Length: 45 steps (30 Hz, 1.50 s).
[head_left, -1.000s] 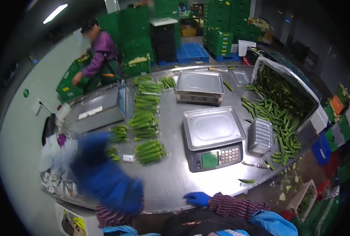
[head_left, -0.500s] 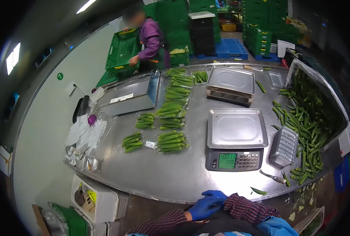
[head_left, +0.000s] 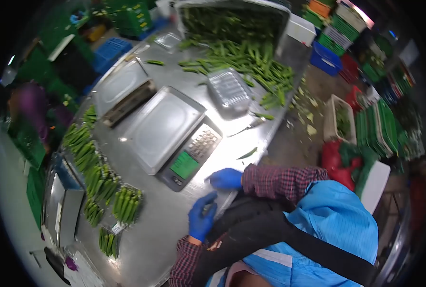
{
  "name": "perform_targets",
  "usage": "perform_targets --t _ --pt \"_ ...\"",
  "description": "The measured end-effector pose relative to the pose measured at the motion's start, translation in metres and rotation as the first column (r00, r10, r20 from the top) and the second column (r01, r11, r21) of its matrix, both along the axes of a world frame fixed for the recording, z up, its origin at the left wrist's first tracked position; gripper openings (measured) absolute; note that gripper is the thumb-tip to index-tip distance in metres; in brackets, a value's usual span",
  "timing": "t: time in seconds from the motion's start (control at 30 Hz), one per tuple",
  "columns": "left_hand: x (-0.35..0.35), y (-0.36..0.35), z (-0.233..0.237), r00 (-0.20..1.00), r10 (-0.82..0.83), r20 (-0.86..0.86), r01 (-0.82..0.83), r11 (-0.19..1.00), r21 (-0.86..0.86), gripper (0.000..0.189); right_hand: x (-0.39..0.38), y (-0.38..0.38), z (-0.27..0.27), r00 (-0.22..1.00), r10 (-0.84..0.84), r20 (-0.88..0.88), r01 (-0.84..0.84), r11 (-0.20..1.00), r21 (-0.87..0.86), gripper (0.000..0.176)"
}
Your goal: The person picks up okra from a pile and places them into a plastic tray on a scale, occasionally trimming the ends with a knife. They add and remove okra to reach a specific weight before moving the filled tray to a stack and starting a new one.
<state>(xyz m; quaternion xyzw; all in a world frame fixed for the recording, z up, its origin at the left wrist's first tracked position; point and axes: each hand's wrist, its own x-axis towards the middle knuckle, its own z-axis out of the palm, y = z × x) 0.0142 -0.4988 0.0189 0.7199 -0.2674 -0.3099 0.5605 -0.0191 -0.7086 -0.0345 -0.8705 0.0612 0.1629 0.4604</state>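
Note:
Both hands wear blue gloves. My left hand (head_left: 202, 217) is over the table's front edge with its fingers bent and apart, holding nothing. Close by on its right, my right hand (head_left: 226, 179) has its fingers loosely stretched toward the left, also with nothing seen in it. Just beyond is a digital scale (head_left: 177, 143) with a bare metal pan and a lit green display. A loose okra pod (head_left: 247, 153) lies on the table behind my right hand. Packed okra (head_left: 126, 205) stands in rows to the left.
A stack of clear plastic trays (head_left: 229, 91) sits beside loose okra (head_left: 270, 76) spilling from a tipped crate (head_left: 232, 24). A knife (head_left: 255, 123) lies nearby. A second scale (head_left: 121, 88) is further back. At the left, a person (head_left: 33, 110) stands by green crates.
My view has swung to the right and tilted, bringing the floor and crates on the right into sight. My hands, together before, are now apart.

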Motion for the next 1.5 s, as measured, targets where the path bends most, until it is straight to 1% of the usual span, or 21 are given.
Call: perform_targets --t 0.03,0.1,0.17,0.23,0.27,0.37,0.4,0.47,0.57,0.87,0.93,1.0,1.1,1.23,1.27,1.3,1.33,1.37,1.4,1.47,1.5 --pt "0.003 -0.003 -0.002 1.0 -0.024 0.001 0.024 0.999 -0.025 0.032 0.002 -0.025 -0.001 0.993 -0.116 0.028 0.114 0.99 0.078 0.034" --pt "0.008 -0.011 -0.002 0.998 -0.053 -0.019 0.052 0.998 -0.028 0.033 0.008 -0.081 -0.02 0.855 -0.281 0.436 0.323 0.946 -0.022 0.032" --pt "0.017 -0.023 -0.006 0.998 -0.058 -0.022 0.057 0.998 -0.035 0.033 0.022 -0.136 -0.001 0.73 -0.408 0.549 0.526 0.847 -0.07 0.031" --pt "0.027 -0.042 -0.006 0.996 -0.08 -0.029 0.08 0.997 0.006 0.034 0.043 -0.205 0.003 0.676 -0.111 0.728 0.562 0.717 -0.412 0.023" --pt "0.032 -0.055 -0.005 0.997 -0.077 -0.028 0.078 0.997 0.014 0.034 0.049 -0.224 0.019 0.715 -0.115 0.689 0.558 0.687 -0.465 0.019" --pt "0.049 -0.104 -0.005 0.998 -0.064 -0.011 0.064 0.998 0.025 0.035 0.068 -0.275 0.0 0.925 0.11 0.363 0.206 0.658 -0.724 0.013" --pt "0.056 -0.123 -0.006 0.998 -0.061 0.025 0.06 0.997 0.042 0.035 0.074 -0.287 -0.01 0.857 0.241 0.456 0.188 0.676 -0.712 0.011" --pt "0.064 -0.164 -0.008 0.999 -0.018 0.045 0.014 0.997 0.08 0.035 0.078 -0.293 -0.011 0.872 0.358 0.333 0.025 0.648 -0.761 0.01" --pt "0.078 -0.212 -0.005 0.998 0.034 0.05 -0.039 0.992 0.117 0.035 0.084 -0.297 -0.033 0.803 0.373 0.464 0.085 0.7 -0.709 0.006" --pt "0.135 -0.314 0.02 0.972 -0.073 0.223 0.016 0.969 0.248 0.044 0.093 -0.304 -0.018 0.828 0.312 0.466 -0.017 0.845 -0.535 0.006" --pt "0.151 -0.333 0.033 0.688 -0.302 0.66 0.082 0.936 0.342 0.048 0.091 -0.309 -0.02 0.703 0.228 0.674 0.075 0.918 -0.388 0.01" --pt "0.161 -0.339 0.037 0.563 -0.385 0.731 0.077 0.905 0.417 0.045 0.093 -0.318 -0.006 0.68 0.152 0.718 0.096 0.952 -0.292 0.019" --pt "0.181 -0.335 0.041 0.241 -0.519 0.82 0.091 0.853 0.514 0.022 0.108 -0.338 0.023 0.648 0.223 0.728 -0.157 0.975 -0.158 0.031" --pt "0.194 -0.307 0.064 0.225 -0.477 0.85 -0.062 0.863 0.501 0.021 0.18 -0.4 0.08 0.583 0.222 0.781 -0.135 0.975 -0.177 0.052" --pt "0.197 -0.295 0.066 0.228 -0.459 0.859 -0.134 0.859 0.495 0.021 0.206 -0.432 0.122 0.548 0.281 0.788 -0.029 0.948 -0.318 0.054" --pt "0.2 -0.284 0.066 0.221 -0.442 0.869 -0.199 0.852 0.484 0.019 0.232 -0.451 0.162 0.348 0.402 0.847 0.339 0.789 -0.513 0.053" --pt "0.202 -0.27 0.061 0.218 -0.434 0.874 -0.209 0.854 0.476 0.019 0.263 -0.486 0.187 0.247 0.43 0.868 0.487 0.72 -0.495 0.04" --pt "0.202 -0.253 0.051 0.288 -0.486 0.825 -0.29 0.777 0.559 0.02 0.284 -0.506 0.215 0.256 0.425 0.868 0.6 0.635 -0.487 0.039" --pt "0.201 -0.24 0.041 0.365 -0.525 0.769 -0.36 0.682 0.637 0.02 0.307 -0.529 0.231 0.471 0.266 0.841 0.701 0.466 -0.54 0.047" --pt "0.193 -0.222 0.014 0.428 -0.524 0.736 -0.395 0.624 0.674 0.021 0.34 -0.557 0.26 0.545 0.305 0.781 0.758 0.219 -0.615 0.046" --pt "0.19 -0.216 0.007 0.492 -0.524 0.695 -0.414 0.562 0.716 0.022 0.367 -0.588 0.254 0.623 0.281 0.73 0.704 0.205 -0.68 0.046"
